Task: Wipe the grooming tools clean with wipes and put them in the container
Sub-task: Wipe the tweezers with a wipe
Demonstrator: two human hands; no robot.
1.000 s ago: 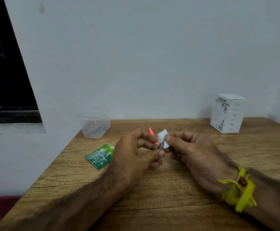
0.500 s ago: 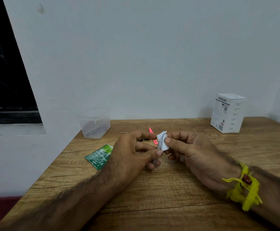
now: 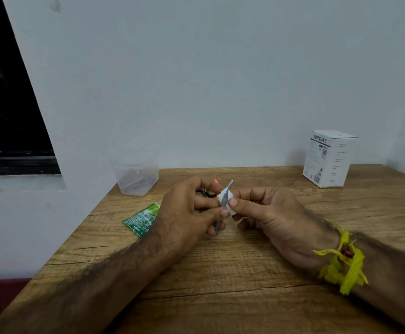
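Both forearms reach in low over the wooden table [image 3: 220, 273], wrists close to its surface, and the hands meet just in front of the middle of it. The left hand [image 3: 187, 210] is turned palm inward with its fingers curled, thumb and fingers pinching the lower part of a slim metal grooming tool [image 3: 223, 203] that stands tilted, its lower end poking out beneath the fingers and its tip slanting up and to the right. The right hand [image 3: 271, 213] faces it, thumb and forefinger pinching a small white wipe [image 3: 232, 208] folded around the tool's middle, the remaining fingers curled beneath. A frayed yellow thread band [image 3: 341, 266] with a dark reddish bead sits on the right wrist.

Behind the left hand's knuckles something dark [image 3: 205, 192] lies on the table, and a small bright pink piece [image 3: 216, 181] shows just above the fingers; I cannot tell what either is.

Left of the hands, toward the table's left edge, lies a torn green sachet [image 3: 142, 219] with white print too small to read. Farther back from it, at the table's far left corner against the wall [image 3: 208, 80], stands the clear plastic container [image 3: 136, 177], with something grey and thin lying in its bottom. At the far right of the table a white carton [image 3: 329, 160] stands upright; its top edge reads "PORTRONICS", and below that are a QR code and small lines of text I cannot make out. A dark window [image 3: 6, 104] lies beyond the table's left side.
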